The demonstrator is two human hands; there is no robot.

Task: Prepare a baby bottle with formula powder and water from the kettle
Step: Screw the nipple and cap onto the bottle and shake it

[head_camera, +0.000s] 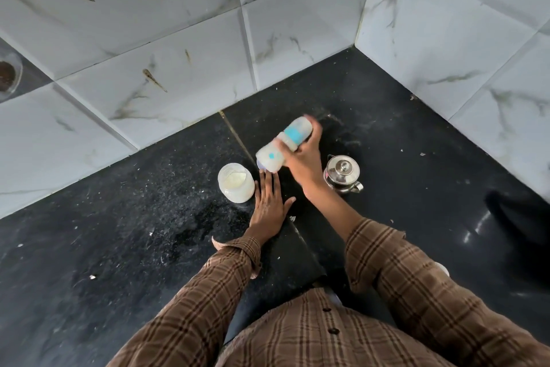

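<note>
Translucent plastic baby bottle with blue markings [284,145] — judged light, smooth and slippery — is gripped around its middle, tilted, by the closed right hand [303,163] above the black speckled tabletop [119,232], left hand [269,203] laid flat and empty.

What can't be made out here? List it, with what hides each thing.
All in the head view:
- Baby bottle: motion blur smears it; markings and fill level unreadable, and the right hand covers its middle.
- Blue object under the bottle: mostly hidden by it, identity unclear.
- Kettle: lid closed, water level unseen.
- Round item at the left edge: cut off by the frame.
- Formula jar: label too small.
</note>
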